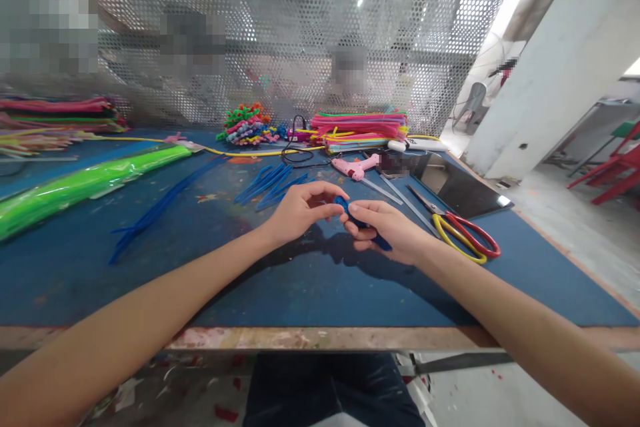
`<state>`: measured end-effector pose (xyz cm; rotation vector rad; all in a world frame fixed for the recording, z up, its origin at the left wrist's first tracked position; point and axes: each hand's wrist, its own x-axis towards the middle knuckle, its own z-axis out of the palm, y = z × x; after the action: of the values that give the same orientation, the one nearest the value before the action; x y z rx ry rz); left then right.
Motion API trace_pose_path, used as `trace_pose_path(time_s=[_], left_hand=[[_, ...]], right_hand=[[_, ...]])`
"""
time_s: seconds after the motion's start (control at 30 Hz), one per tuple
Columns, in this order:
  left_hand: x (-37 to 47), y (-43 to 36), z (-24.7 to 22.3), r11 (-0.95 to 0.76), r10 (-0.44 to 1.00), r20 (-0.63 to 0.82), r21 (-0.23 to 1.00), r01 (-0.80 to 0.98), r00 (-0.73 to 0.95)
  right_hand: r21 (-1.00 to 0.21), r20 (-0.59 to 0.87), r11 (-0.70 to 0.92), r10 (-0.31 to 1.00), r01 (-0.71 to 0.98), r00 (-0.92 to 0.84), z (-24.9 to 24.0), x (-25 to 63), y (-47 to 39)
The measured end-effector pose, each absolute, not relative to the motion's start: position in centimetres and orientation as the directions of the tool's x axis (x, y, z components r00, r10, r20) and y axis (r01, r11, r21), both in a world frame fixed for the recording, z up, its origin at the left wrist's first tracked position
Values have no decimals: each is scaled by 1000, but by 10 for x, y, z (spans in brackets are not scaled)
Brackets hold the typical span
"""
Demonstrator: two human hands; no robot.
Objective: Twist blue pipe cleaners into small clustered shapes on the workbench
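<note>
My right hand is closed around a dark blue pipe cleaner, whose end sticks out below the palm. At its upper end, a small coiled blue part shows between the two hands. My left hand pinches this part with thumb and fingertips. Both hands meet just above the blue mat. Fingers hide much of the piece. Behind the hands lie short bent blue pipe cleaners, and further left some long blue ones.
Scissors with red and yellow handles lie right, beside a dark glossy panel. A pink glue gun rests behind the hands. Pipe cleaner bundles line the perforated metal screen. A bright green pack lies left.
</note>
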<state>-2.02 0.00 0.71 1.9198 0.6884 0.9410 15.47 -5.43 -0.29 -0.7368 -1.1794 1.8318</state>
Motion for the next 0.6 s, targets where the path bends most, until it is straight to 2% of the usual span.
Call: trace_pose_path(time_s=[0.17, 0.27, 0.3, 0.37, 0.43, 0.47, 0.53, 0.6], left_hand=[[-21, 1, 6, -501, 740, 337, 854, 142, 583], [-24, 2, 8, -637, 661, 392, 745, 201, 640], [-26, 4, 9, -725, 596, 423, 649, 230, 682], [-29, 7, 13, -903, 391, 447, 353, 243, 804], [-33, 9, 16, -985, 170, 391, 31, 171, 905], [-34, 9, 18, -987, 91, 357, -89, 131, 929], [-35, 7, 20, -972, 18, 337, -216, 96, 941], [-34, 1, 20, -972, 22, 380, -209, 109, 925]], right_hand=[[-906, -61, -269, 847, -327, -528, 0, 156, -55], [-907, -79, -279, 849, -315, -523, 1, 156, -56], [-904, -94, -295, 843, -308, -530, 1, 156, -56], [-891, -134, -352, 808, -288, -573, 0, 156, -56], [-872, -177, -418, 754, -255, -633, -1, 156, -57], [-864, -192, -443, 728, -239, -658, -2, 156, -57], [-863, -201, -459, 695, -211, -691, -3, 157, -57], [-894, -186, -414, 694, -174, -696, -3, 158, -58]])
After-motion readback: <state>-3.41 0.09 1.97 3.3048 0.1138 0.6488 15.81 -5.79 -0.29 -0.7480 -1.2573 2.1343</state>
